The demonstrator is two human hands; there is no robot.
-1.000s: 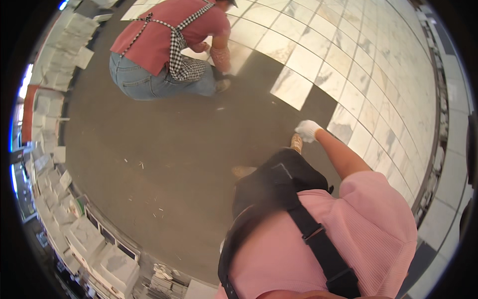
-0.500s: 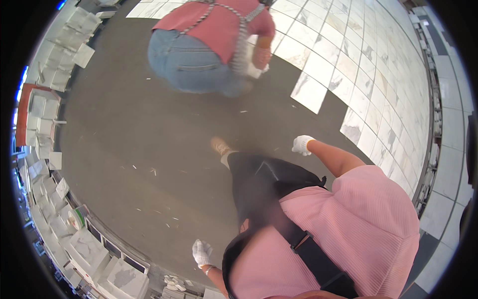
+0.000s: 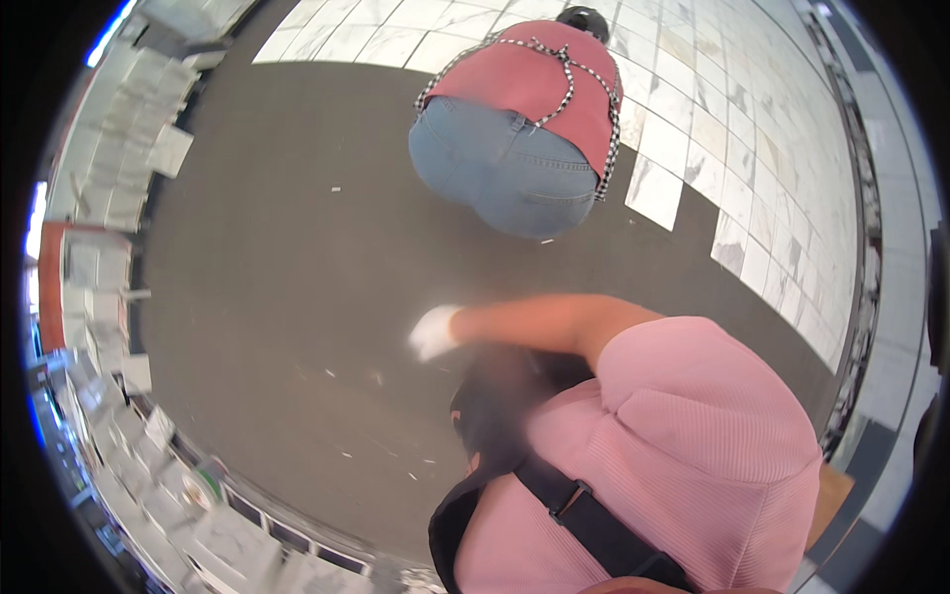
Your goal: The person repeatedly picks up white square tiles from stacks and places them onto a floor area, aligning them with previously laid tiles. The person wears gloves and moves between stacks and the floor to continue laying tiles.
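My right hand [image 3: 432, 334], in a white glove, reaches across in front of my body above the dark grey floor [image 3: 267, 267]. Motion smears its fingers, and nothing can be made out in it. My left hand is out of sight. Below the right forearm hangs my dark apron [image 3: 495, 411], partly hidden by the arm. Small white scraps [image 3: 330, 372] lie scattered on the grey surface near the hand.
Ahead, a person [image 3: 510, 163] in a pink top and jeans bends over beside marble-patterned tiles [image 3: 742, 139] set in a grid, its near edge stepped. Stacks of pale tiles [image 3: 99, 272] line the left side, and white boxes or slabs [image 3: 233, 544] the lower left.
My right hand has swung leftward across my body. My left hand has gone from view. The other person appears farther right and nearer in the picture.
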